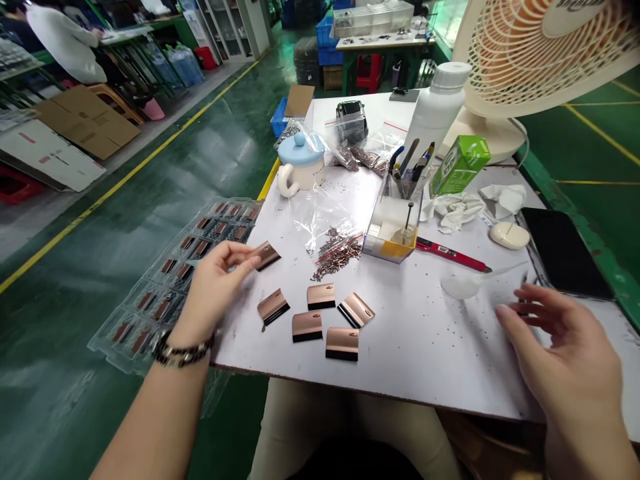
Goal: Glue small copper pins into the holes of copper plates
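My left hand (220, 280) pinches a small copper-coloured metal plate (268, 256) with a dark lower edge, above the left side of the white table. Below it lie several similar plates, among them one plate (273, 306) at the left, one plate (321, 296) at the back and one plate (343, 343) at the front. Over the table's right side, my right hand (560, 347) has its thumb and fingers apart. A slim dark thing (523, 303) shows by its fingertips, too hidden to name. Near it lies a small translucent scoop (461, 287).
A pile of small screws (340, 257) spills by a plastic bag. Behind stand a tool holder (395, 223), a lidded mug (301, 163), a white bottle (440, 100) and a fan (540, 53). Left is a clear compartment tray (185, 267) with plates; right, a phone (565, 250).
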`<action>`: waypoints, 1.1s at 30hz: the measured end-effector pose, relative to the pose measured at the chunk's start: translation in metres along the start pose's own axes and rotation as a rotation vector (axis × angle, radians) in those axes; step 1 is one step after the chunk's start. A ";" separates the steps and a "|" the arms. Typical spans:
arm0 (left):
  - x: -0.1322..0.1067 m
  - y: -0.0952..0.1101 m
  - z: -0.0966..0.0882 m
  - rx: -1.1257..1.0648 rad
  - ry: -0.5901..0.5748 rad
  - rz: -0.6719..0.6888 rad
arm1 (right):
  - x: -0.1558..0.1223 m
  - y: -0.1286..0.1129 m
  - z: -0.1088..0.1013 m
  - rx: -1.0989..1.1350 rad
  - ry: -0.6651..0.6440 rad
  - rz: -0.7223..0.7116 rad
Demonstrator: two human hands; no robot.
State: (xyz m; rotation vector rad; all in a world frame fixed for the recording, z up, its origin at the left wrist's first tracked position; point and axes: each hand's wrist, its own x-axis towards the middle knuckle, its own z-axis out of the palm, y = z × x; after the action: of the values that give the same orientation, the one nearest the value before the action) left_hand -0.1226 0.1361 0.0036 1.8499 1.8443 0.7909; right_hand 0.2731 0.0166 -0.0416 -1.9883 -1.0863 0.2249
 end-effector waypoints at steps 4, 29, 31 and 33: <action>-0.071 0.054 0.027 -0.682 -0.346 -0.083 | 0.020 0.003 0.005 -0.119 -0.163 0.022; -0.110 0.099 0.105 -1.241 -0.922 -0.562 | -0.025 -0.058 -0.012 1.168 0.059 0.394; -0.109 0.099 0.105 -1.240 -0.935 -0.567 | -0.033 -0.061 -0.013 1.139 -0.007 0.272; -0.109 0.099 0.104 -1.243 -0.938 -0.562 | -0.041 -0.063 -0.014 1.087 -0.052 0.050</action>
State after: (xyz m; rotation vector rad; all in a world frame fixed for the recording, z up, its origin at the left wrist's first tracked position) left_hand 0.0237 0.0347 -0.0227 0.6072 0.7812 0.4833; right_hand 0.2169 -0.0053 0.0051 -1.0243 -0.6882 0.7208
